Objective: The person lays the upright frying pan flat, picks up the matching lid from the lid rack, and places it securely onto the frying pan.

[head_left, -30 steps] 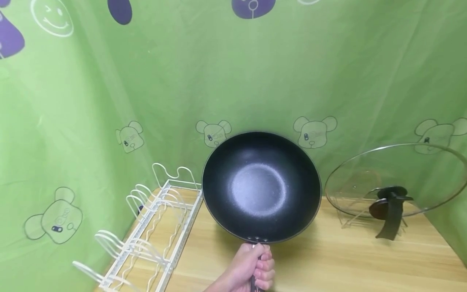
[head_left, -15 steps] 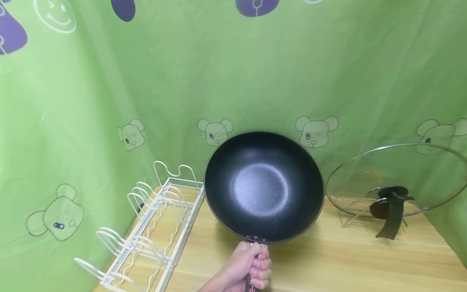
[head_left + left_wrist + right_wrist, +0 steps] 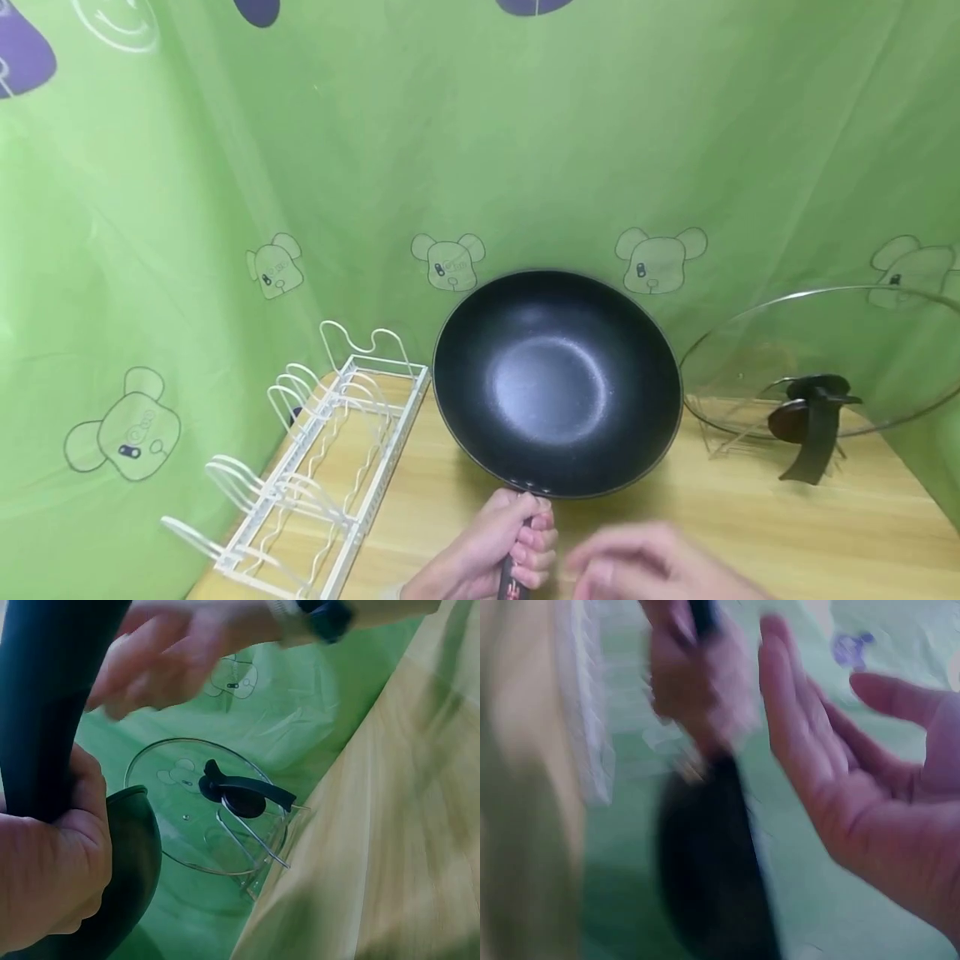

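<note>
A black wok (image 3: 555,383) is held above the table with its dark inside facing me. My left hand (image 3: 510,542) grips its long handle (image 3: 513,575) just below the pan, fingers curled round. In the left wrist view the same hand (image 3: 52,870) wraps the dark handle (image 3: 45,712), with part of the wok (image 3: 135,855) beside it. To the right of the handle is my right hand (image 3: 652,562), blurred and apart from the wok. In the right wrist view, that hand (image 3: 855,772) has extended fingers and holds nothing.
A white wire rack (image 3: 360,483) stands on the wooden table (image 3: 750,533) at the left. A glass lid (image 3: 757,358) with a black knob leans on a small wire stand at the right. A green curtain (image 3: 525,150) hangs behind the table.
My right hand has come into view at the lower right, beside the wok handle. The view has shifted a little; my left hand keeps its grip on the wok.
</note>
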Available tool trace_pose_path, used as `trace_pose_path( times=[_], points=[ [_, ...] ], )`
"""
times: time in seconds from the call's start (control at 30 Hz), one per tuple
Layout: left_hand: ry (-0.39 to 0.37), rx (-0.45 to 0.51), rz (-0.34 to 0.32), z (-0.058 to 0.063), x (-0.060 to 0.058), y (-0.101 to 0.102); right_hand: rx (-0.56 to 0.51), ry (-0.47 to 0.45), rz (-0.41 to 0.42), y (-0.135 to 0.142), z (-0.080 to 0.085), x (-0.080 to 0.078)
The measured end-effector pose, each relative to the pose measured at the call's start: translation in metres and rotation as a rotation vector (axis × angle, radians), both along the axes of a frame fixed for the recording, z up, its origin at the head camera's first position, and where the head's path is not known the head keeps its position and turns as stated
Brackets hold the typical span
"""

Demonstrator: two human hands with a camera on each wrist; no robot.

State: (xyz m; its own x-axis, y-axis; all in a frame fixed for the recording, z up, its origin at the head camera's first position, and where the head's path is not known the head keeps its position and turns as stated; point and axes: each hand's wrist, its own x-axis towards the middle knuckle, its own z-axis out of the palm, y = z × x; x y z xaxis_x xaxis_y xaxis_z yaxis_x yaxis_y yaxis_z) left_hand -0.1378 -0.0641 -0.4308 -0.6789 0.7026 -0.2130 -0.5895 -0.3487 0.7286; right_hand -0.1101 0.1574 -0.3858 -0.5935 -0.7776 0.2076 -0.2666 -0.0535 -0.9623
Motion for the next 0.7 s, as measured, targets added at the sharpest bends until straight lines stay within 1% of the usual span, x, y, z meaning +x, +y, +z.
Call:
trace_pose_path(
  times=[0.03,0.07,0.13,0.17,0.2,0.27,0.33,0.43,0.53,0.63,0.7],
  points=[
    [0.009,0.004,-0.008,0.001,-0.001,-0.001,0.010,0.052,-0.048,0.002,0.005,-0.003],
    [0.021,0.007,-0.015,0.001,-0.001,-0.001,0.034,0.123,-0.143,0.006,0.015,-0.009],
    [0.034,0.012,-0.028,0.002,-0.002,-0.003,0.095,0.261,-0.364,0.013,0.031,-0.022],
    [0.034,0.012,-0.038,0.002,-0.003,-0.005,0.121,0.348,-0.485,0.016,0.036,-0.028],
    [0.029,0.012,-0.048,0.002,-0.002,-0.006,0.129,0.399,-0.591,0.018,0.039,-0.035],
    [0.007,0.004,-0.072,0.002,-0.002,-0.008,0.146,0.449,-0.785,0.023,0.045,-0.045],
    [-0.012,-0.006,-0.096,0.001,-0.001,-0.009,0.142,0.492,-0.933,0.028,0.048,-0.055],
    [-0.027,-0.020,-0.118,0.000,0.000,-0.009,0.155,0.545,-1.086,0.035,0.048,-0.068],
    [-0.023,-0.039,-0.120,-0.001,0.003,-0.012,0.203,0.597,-1.205,0.041,0.043,-0.076],
    [-0.020,-0.047,-0.129,-0.003,0.005,-0.017,0.262,0.620,-1.275,0.049,0.037,-0.080],
    [-0.022,-0.041,-0.136,-0.004,0.005,-0.020,0.301,0.606,-1.281,0.053,0.033,-0.083]
  ],
)
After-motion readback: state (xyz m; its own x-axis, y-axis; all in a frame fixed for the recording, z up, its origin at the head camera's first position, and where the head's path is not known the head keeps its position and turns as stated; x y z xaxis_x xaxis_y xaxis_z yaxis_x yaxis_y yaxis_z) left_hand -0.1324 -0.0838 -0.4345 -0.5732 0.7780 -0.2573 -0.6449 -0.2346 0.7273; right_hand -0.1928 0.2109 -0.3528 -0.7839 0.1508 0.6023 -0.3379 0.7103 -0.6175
